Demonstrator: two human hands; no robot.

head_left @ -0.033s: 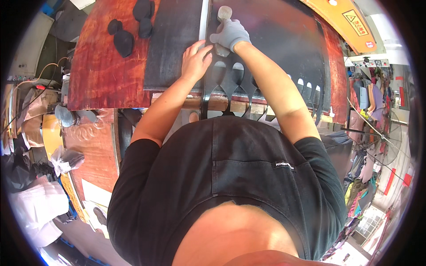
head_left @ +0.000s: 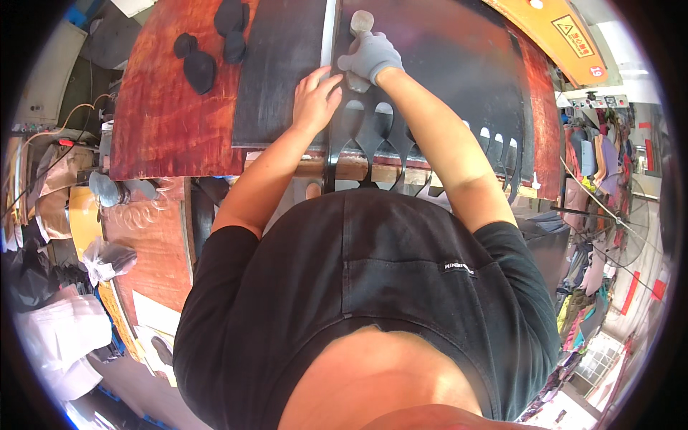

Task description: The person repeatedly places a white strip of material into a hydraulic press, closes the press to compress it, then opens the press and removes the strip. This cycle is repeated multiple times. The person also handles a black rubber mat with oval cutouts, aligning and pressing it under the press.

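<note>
Left hand is pressing flat, fingers spread, on the black sheet; gloved right hand is gripping a cutter near the workbench front edge; sheet seems floppy, best pinned flat

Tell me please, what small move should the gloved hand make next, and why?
Probably shift the cutting die sideways onto uncut sheet. The gloved right hand grips a pale handle above it, the bare left hand steadies the dark sheet, and cut-out holes lie just below.

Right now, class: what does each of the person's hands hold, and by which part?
The gloved right hand grips a pale cylindrical tool around its lower end. The bare left hand holds nothing; it presses flat on the dark sheet.
</note>
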